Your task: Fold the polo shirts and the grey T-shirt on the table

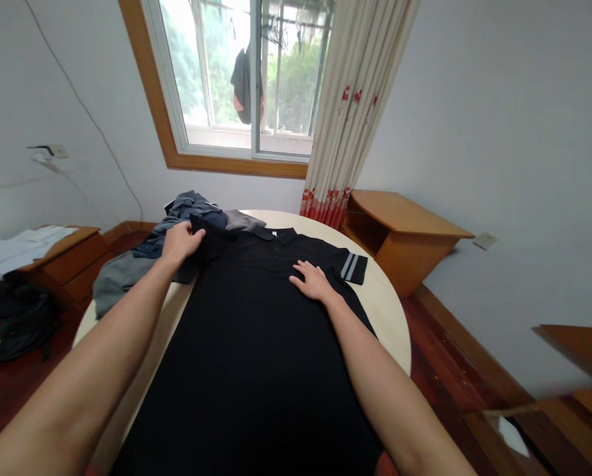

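Observation:
A black polo shirt (251, 330) lies spread front-up on a round pale table (385, 304), its collar toward the window. One sleeve with two grey stripes (351, 266) lies flat at the right. My left hand (180, 243) is closed on the shirt's left sleeve at the shoulder, pinching the fabric. Over on the chest, my right hand (313, 281) lies flat with fingers stretched out, pressing just below the collar.
A heap of blue and grey clothes (177, 225) sits on the table's far left. A wooden bedside cabinet (400, 231) stands at the right by the curtain (355, 112). Left of the table are a low wooden cabinet (63, 258) and a dark bag (8, 317).

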The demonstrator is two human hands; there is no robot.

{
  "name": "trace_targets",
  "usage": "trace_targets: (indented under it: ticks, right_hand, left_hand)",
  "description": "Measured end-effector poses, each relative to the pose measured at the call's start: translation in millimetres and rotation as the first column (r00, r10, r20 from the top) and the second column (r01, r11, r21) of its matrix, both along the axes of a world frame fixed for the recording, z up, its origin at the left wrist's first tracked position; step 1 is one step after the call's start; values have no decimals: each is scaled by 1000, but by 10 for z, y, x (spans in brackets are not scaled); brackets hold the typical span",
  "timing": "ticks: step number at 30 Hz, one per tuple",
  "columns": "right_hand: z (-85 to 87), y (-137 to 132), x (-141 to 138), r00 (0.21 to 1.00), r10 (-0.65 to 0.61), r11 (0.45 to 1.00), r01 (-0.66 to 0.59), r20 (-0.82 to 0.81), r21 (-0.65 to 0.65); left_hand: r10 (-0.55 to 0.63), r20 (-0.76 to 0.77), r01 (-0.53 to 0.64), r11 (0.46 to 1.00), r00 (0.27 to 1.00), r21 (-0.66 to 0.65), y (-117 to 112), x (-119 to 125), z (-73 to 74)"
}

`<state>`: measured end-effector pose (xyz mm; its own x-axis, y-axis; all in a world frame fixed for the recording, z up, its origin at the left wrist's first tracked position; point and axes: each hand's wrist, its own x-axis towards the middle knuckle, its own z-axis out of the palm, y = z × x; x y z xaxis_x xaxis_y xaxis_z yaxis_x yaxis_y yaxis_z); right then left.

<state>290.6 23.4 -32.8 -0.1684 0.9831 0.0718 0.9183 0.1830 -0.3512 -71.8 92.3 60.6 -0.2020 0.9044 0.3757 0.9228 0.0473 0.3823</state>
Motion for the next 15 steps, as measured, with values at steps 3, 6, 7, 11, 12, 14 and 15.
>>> trace_targets:
  ticks: [3, 6, 7, 11, 12, 14, 15]
  right_hand:
    - [9, -7, -4, 1000, -1, 1000, 1, -2, -11]
    - [11, -3, -2, 1000, 6, 1000, -6, -8, -15]
    - [9, 0, 1, 1000, 8, 1000, -8, -11, -14]
    - [4, 2, 11, 1000, 7, 1000, -8, -21, -15]
    - [4, -4, 11, 1000, 8, 1000, -8, -22, -13]
    - [5, -23, 8, 1000, 9, 1000, -10, -21, -4]
    - [5, -35, 6, 1000, 9, 1000, -9, -20, 4]
  left_hand:
    - [-89, -16, 89, 996, 996, 0, -57, 251, 100]
    - [-234, -22, 227, 959, 972, -170, -119, 486, 21]
    - [-259, -31, 246, 943, 965, -224, -126, 546, -43]
    - [-383, -164, 329, 902, 909, -279, -61, 657, -403]
    - [-423, -210, 360, 890, 882, -281, -28, 659, -500]
    - [-461, -285, 381, 877, 840, -294, 34, 651, -677]
    - [-453, -310, 366, 880, 836, -302, 59, 645, -750]
